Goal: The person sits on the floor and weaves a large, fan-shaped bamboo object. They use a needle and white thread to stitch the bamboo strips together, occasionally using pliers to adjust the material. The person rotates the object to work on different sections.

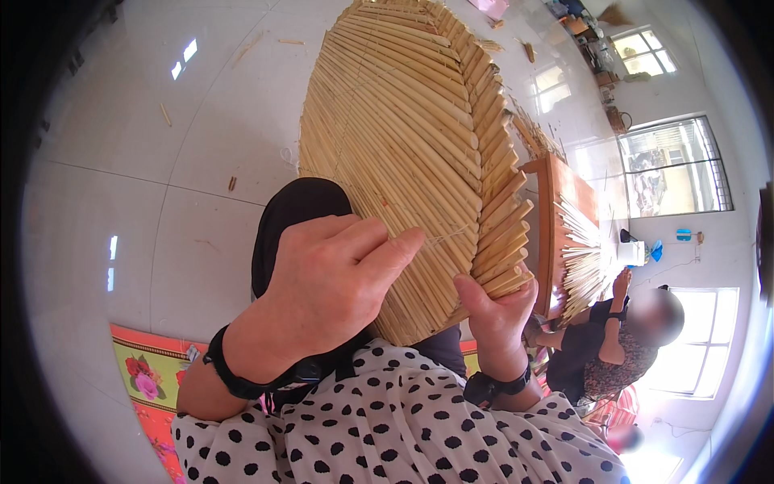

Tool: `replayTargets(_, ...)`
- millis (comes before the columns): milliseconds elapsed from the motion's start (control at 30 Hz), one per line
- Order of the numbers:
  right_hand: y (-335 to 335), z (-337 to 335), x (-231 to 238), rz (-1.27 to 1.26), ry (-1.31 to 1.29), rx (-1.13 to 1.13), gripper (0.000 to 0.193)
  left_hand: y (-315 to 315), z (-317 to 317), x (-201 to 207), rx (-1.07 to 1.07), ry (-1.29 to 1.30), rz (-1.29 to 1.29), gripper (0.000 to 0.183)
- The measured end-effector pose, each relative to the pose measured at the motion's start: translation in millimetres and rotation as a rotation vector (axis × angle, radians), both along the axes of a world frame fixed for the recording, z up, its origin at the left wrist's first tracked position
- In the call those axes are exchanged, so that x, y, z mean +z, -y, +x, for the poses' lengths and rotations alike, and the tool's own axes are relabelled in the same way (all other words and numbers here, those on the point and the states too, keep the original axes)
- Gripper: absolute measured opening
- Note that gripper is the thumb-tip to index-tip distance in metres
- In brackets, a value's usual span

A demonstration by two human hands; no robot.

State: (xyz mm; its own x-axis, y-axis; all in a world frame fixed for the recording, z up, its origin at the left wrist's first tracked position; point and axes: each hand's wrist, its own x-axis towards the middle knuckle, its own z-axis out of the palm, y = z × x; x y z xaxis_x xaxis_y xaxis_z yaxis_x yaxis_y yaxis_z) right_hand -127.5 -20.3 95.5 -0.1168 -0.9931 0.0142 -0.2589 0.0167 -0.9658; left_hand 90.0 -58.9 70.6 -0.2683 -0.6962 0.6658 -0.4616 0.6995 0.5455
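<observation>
A long mat of pale reed stalks (387, 153) lies over my lap and reaches away from me, its stalks side by side and bound with thin cross threads. Cut stalk ends stick up along its right edge. My left hand (326, 282) is closed above the near left part, thumb and forefinger pinched on a pale thread (447, 235) that runs right across the stalks. With my right hand (500, 315) I grip the near right corner, thumb on top and fingers around the stalk ends. The palm side of my left hand is hidden.
To the right stands a brown wooden table (556, 234) with a spread of loose stalks (584, 258). Beyond it another person (617, 347) sits by the window. Stalk scraps (232, 184) lie on the tiled floor. A flowered mat (149, 379) is at lower left.
</observation>
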Motion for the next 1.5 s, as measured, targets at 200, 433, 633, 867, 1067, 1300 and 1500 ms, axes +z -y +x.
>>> replayTargets(200,0,-2,1,0.005,-0.034,0.013,0.061,2,5,5,-0.003,0.080,-0.013,0.033)
replayTargets(433,0,-1,1,0.011,-0.038,0.009,0.060,2,5,6,-0.011,0.067,-0.021,0.033)
replayTargets(633,0,-3,-1,0.009,-0.053,0.015,0.059,2,4,5,-0.006,0.076,-0.019,0.032)
replayTargets(867,0,-2,0,-0.007,-0.030,0.016,0.058,1,4,4,-0.002,0.068,-0.034,0.032)
replayTargets(1067,0,-1,0,0.005,-0.018,0.013,0.059,2,4,5,0.011,0.084,-0.034,0.031)
replayTargets(1300,-1,-1,3,0.001,-0.036,0.008,0.051,2,10,21,-0.021,0.182,-0.029,0.030)
replayTargets(1500,-2,-1,2,0.024,-0.099,0.038,0.039,12,21,34,-0.099,0.208,0.028,0.026)
